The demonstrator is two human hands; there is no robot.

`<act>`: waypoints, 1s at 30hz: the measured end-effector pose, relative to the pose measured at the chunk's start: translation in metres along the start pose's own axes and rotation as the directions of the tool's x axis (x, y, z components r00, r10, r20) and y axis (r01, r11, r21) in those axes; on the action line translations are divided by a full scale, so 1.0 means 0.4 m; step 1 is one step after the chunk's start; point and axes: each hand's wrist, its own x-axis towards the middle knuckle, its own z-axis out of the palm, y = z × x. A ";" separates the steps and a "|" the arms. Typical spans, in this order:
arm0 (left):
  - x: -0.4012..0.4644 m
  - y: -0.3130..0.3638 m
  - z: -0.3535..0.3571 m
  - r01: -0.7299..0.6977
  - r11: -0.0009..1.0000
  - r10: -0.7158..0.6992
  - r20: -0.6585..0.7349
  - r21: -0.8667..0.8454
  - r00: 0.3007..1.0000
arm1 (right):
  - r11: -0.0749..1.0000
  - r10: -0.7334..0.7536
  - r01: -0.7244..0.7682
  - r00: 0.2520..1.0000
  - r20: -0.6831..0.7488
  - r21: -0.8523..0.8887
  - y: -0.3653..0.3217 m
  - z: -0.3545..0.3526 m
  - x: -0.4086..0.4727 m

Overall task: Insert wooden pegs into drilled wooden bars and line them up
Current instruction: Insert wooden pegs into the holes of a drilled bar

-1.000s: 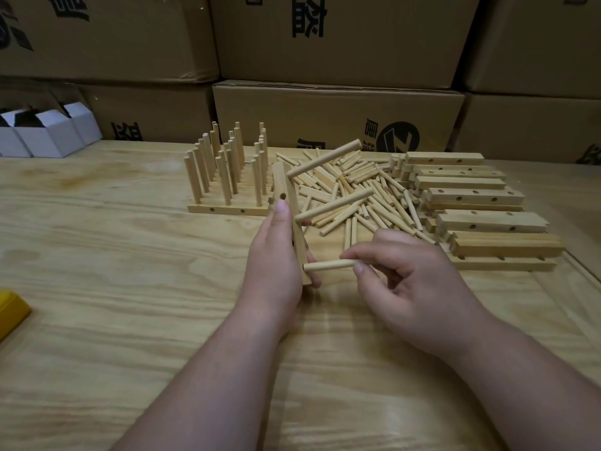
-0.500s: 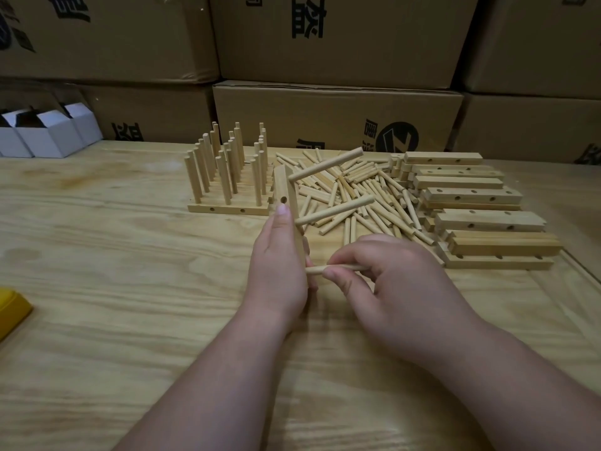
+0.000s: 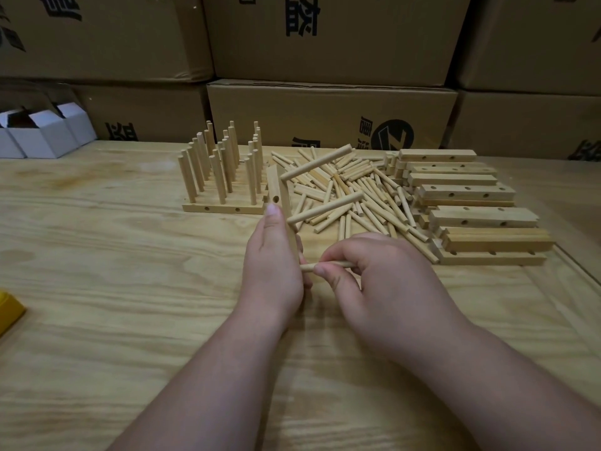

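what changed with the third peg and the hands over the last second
The right hand pushed the peg leftward, deeper into the bar, leaving less peg showing. The left hand kept gripping the bar; its two upper pegs and the loose pile stayed put.

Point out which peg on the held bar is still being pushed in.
The lowest peg, pinched by the right hand near the bar's bottom end. The two pegs above it stick out untouched.

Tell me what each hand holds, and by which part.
The left hand grips the drilled bar by its near end. The right hand pinches a peg about mid-length, its tip at the bar.
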 end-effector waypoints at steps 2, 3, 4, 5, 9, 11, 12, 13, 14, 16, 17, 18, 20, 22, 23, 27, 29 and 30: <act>0.001 -0.001 0.001 -0.007 1.000 0.007 0.002 0.009 1.000 | 1.000 0.011 -0.011 1.000 0.001 0.019 0.006 0.001 0.000; 0.001 -0.001 0.001 -0.009 1.000 0.009 0.008 0.016 1.000 | 0.999 0.021 -0.021 1.000 0.006 0.037 0.011 0.001 0.001; 0.001 0.001 0.001 -0.011 1.000 0.010 0.016 0.022 1.000 | 0.998 0.034 -0.035 0.999 0.018 0.059 0.016 0.001 0.001; 0.000 0.003 0.001 -0.010 1.000 0.009 0.024 0.025 1.000 | 0.995 0.049 -0.051 0.998 0.035 0.081 0.022 0.001 0.002; -0.004 0.004 -0.001 -0.040 0.999 0.039 0.037 0.035 0.999 | 0.978 0.108 -0.126 0.988 0.111 0.164 0.040 0.004 0.003; -0.008 0.009 -0.002 -0.046 0.999 0.044 0.055 0.029 0.997 | 0.953 0.152 -0.187 0.976 0.158 0.237 0.048 0.003 0.003; -0.009 0.010 -0.003 -0.038 0.999 0.036 0.076 0.020 0.996 | 0.940 0.167 -0.212 0.969 0.181 0.268 0.052 0.002 0.003; -0.009 0.010 -0.004 -0.027 1.000 0.026 0.101 0.009 0.995 | 0.929 0.177 -0.231 0.963 0.202 0.290 0.055 0.001 0.003; -0.010 0.009 -0.006 -0.017 1.000 0.017 0.122 0.000 0.992 | 0.921 0.185 -0.247 0.958 0.219 0.302 0.056 -0.002 0.003; -0.011 0.010 -0.006 -0.017 1.000 0.017 0.131 -0.003 0.991 | 0.918 0.186 -0.253 0.955 0.230 0.306 0.055 -0.004 0.003; -0.011 0.011 -0.006 -0.022 1.000 0.022 0.117 -0.004 0.993 | 0.923 0.182 -0.244 0.958 0.221 0.299 0.053 -0.004 0.004; -0.010 0.010 -0.005 -0.024 1.000 0.023 0.094 0.001 0.995 | 0.931 0.178 -0.232 0.962 0.206 0.281 0.050 -0.003 0.004; -0.008 0.008 -0.003 -0.021 1.000 0.021 0.051 0.005 0.998 | 0.954 0.166 -0.200 0.973 0.160 0.222 0.039 0.000 0.004; -0.008 0.007 -0.001 -0.023 1.000 0.023 0.023 0.004 0.999 | 0.977 0.132 -0.147 0.986 0.102 0.155 0.028 0.003 0.002; -0.008 0.008 0.001 -0.027 1.000 0.027 0.011 0.005 1.000 | 0.985 0.113 -0.121 0.991 0.074 0.126 0.022 0.003 0.002; -0.012 0.011 0.007 -0.066 0.998 0.066 -0.009 -0.005 0.998 | 0.994 0.064 -0.067 0.997 0.033 0.084 0.011 0.004 -0.001; -0.009 0.007 0.005 -0.065 0.998 0.065 0.008 0.002 0.998 | 0.993 0.066 -0.070 0.997 0.041 0.094 0.012 0.006 -0.001; -0.007 0.006 0.002 -0.052 0.999 0.052 0.022 0.003 0.998 | 0.991 0.071 -0.076 0.996 0.049 0.109 0.014 0.007 -0.002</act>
